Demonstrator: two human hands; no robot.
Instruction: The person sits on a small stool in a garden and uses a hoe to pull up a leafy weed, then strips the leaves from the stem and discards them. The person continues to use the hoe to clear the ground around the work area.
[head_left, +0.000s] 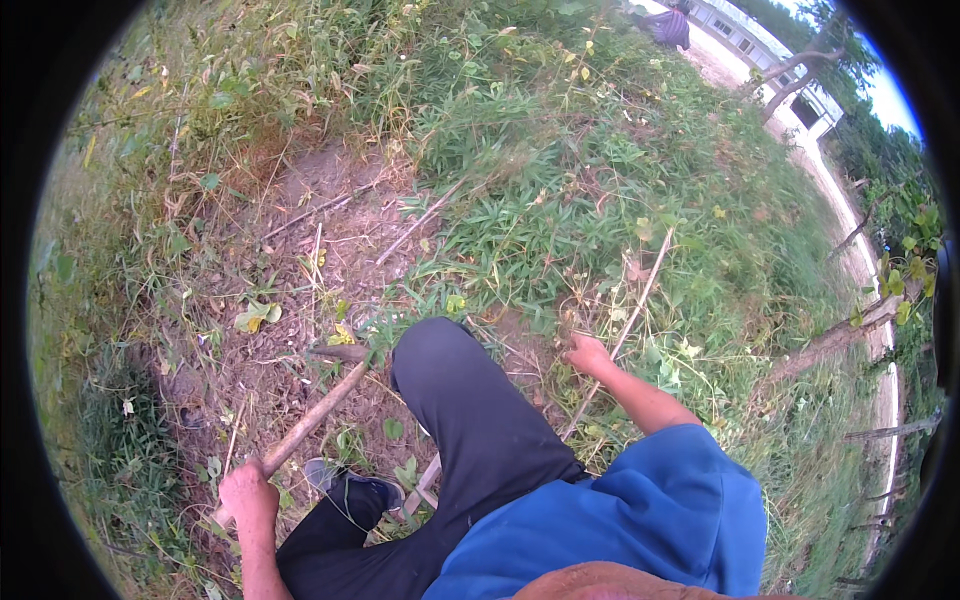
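My left hand is closed around the lower part of the wooden handle of a digging tool, perhaps a hoe or pick. Its metal head lies low over the soil, left of my bent knee. On the right, my right hand reaches down to dry stems and weeds; its fingers are bent, and whether they grip the stems cannot be told. A long pale stick slants past that hand and under the forearm.
Bare soil with loose sticks lies ahead, ringed by dense weeds. Branches stand at the right. Another person is far off at the top, near a pale building.
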